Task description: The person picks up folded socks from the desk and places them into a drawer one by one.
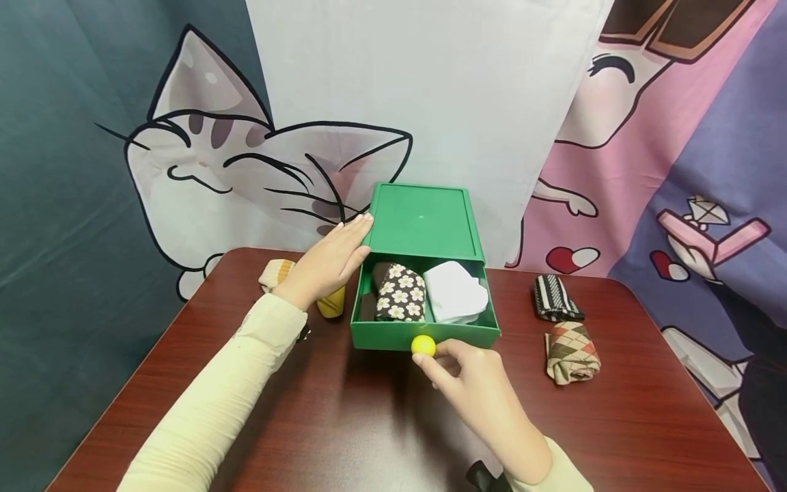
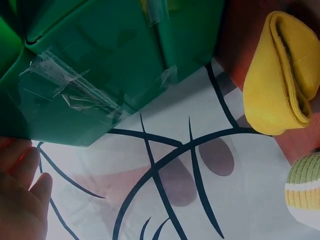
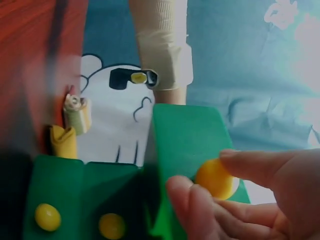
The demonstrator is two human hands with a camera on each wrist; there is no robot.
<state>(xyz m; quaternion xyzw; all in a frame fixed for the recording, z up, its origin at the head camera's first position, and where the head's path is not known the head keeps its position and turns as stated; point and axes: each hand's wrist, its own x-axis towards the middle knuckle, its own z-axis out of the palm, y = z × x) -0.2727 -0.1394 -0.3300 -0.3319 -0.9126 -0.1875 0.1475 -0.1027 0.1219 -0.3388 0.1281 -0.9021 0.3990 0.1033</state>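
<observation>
A green drawer box [image 1: 424,220] stands at the back of the table with its top drawer [image 1: 393,336] pulled out. Inside lie a rolled dark sock with white flowers [image 1: 401,294] and a rolled white sock [image 1: 453,292]. My right hand [image 1: 476,383] pinches the drawer's round yellow knob [image 1: 423,345] between thumb and fingers; the right wrist view shows this knob [image 3: 215,178] close up. My left hand [image 1: 328,263] rests with straight fingers against the box's upper left edge. In the left wrist view, part of the left hand [image 2: 22,195] shows beside the green wall.
Left of the box lie a yellow rolled sock [image 2: 277,75] and a banded sock [image 2: 305,190]. On the right are a black-and-white striped sock [image 1: 555,298] and an argyle sock [image 1: 572,353]. Two lower yellow knobs [image 3: 47,217] show in the right wrist view. A printed cloth [image 1: 430,89] hangs behind.
</observation>
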